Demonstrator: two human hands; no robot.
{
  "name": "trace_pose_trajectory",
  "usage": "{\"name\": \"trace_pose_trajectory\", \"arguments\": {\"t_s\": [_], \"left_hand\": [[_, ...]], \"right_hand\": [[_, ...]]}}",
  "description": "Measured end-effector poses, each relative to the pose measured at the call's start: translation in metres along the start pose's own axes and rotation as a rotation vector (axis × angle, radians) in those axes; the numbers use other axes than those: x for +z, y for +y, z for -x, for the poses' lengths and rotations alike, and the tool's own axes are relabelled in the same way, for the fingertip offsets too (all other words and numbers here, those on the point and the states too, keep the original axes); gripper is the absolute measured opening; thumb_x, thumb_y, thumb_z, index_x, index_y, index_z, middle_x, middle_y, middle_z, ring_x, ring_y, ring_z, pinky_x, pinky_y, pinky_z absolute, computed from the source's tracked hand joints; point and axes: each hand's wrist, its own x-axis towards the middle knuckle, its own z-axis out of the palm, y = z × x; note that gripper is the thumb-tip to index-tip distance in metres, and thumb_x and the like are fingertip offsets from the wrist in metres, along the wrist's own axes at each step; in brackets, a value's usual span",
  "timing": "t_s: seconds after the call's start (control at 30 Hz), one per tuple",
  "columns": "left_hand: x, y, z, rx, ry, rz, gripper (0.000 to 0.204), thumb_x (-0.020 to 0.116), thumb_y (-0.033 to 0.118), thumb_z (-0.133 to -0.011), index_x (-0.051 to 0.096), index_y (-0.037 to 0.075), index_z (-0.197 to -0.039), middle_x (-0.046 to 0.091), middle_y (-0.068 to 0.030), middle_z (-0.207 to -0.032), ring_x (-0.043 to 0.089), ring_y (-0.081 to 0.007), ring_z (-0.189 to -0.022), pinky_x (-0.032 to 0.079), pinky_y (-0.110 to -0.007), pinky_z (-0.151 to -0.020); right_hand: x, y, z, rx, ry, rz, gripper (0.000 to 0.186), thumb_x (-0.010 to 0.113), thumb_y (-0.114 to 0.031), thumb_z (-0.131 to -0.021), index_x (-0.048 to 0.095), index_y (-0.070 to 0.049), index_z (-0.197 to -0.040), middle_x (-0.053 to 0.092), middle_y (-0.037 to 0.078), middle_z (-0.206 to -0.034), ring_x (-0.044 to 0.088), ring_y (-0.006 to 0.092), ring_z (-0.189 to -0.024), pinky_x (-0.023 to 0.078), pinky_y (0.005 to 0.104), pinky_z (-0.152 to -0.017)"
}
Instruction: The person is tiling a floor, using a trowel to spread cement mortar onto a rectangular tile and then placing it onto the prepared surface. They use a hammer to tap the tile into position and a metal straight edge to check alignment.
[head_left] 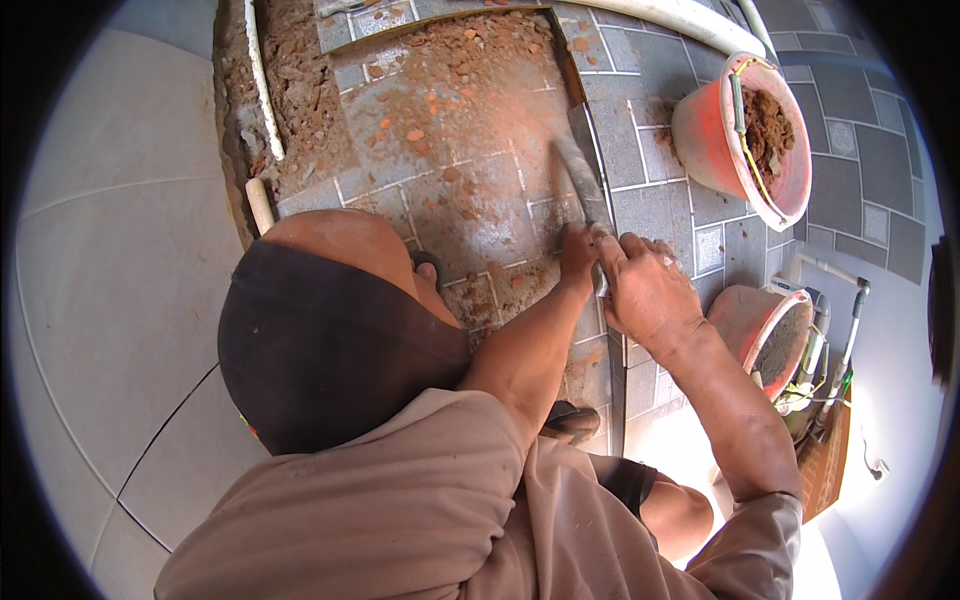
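Note:
Both hands grip a long, dusty grey rod, which slants from my fists toward the far side of a tiled recess. My left hand is wrapped round it from the left, partly hidden by the bar and the right hand. Closed on the near end is my right hand, knuckles up and dusty. Around the rod's far tip the surface looks reddish and smeared with dust. Loose brown soil and orange chips lie over the grey tiles beyond. What the rod's tip is like I cannot make out.
A pink bucket of brown soil stands at the right, another bucket holding grey material nearer. A thin raised edge borders the recess. White pipes lie at the top; a wooden handle sticks out by my left knee.

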Motion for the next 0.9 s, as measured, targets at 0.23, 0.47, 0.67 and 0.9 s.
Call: {"name": "trace_pose_trajectory", "arguments": {"t_s": [0.23, 0.47, 0.67, 0.9], "left_hand": [[0.02, 0.024, 0.011, -0.006, -0.014, -0.032, 0.037, 0.078, 0.035, -0.089, 0.073, 0.004, -0.109, 0.066, -0.0195, -0.107, 0.062, -0.0377, -0.104, 0.049, -0.048, -0.093], [-0.01, 0.047, 0.003, 0.012, -0.098, 0.103, 0.033, 0.082, 0.03, -0.088, 0.073, 0.003, -0.104, 0.067, -0.0133, -0.098, 0.066, -0.0284, -0.098, 0.051, -0.042, -0.087], [0.024, 0.095, 0.032, -0.108, -0.076, -0.503, 0.055, 0.084, 0.029, -0.088, 0.07, 0.0, -0.132, 0.063, -0.0232, -0.117, 0.059, -0.037, -0.118, 0.048, -0.044, -0.103], [0.024, 0.166, 0.033, -0.406, -0.05, -0.218, 0.058, 0.08, 0.036, -0.098, 0.066, -0.009, -0.132, 0.073, -0.0204, -0.124, 0.073, -0.0274, -0.104, 0.061, -0.041, -0.085]], "right_hand": [[0.003, 0.013, -0.002, 0.028, 0.009, -0.005, 0.077, 0.071, -0.001, -0.076, 0.051, -0.005, -0.151, 0.066, 0.021, -0.116, 0.067, 0.045, -0.112, 0.055, 0.0506, -0.104], [-0.001, -0.003, -0.006, -0.015, 0.046, -0.002, 0.08, 0.071, 0.0, -0.076, 0.05, -0.006, -0.153, 0.066, 0.022, -0.118, 0.067, 0.045, -0.113, 0.055, 0.0512, -0.104], [0.008, 0.021, 0.008, 0.106, 0.119, -0.194, 0.066, 0.072, -0.003, -0.082, 0.058, -0.006, -0.147, 0.07, 0.022, -0.117, 0.071, 0.0382, -0.102, 0.059, 0.049, -0.093], [-0.055, 0.033, 0.117, 0.445, 0.247, -1.133, 0.048, 0.078, -0.016, -0.09, 0.07, -0.007, -0.136, 0.07, 0.007, -0.118, 0.06, 0.0159, -0.102, 0.047, 0.0335, -0.096]]}}
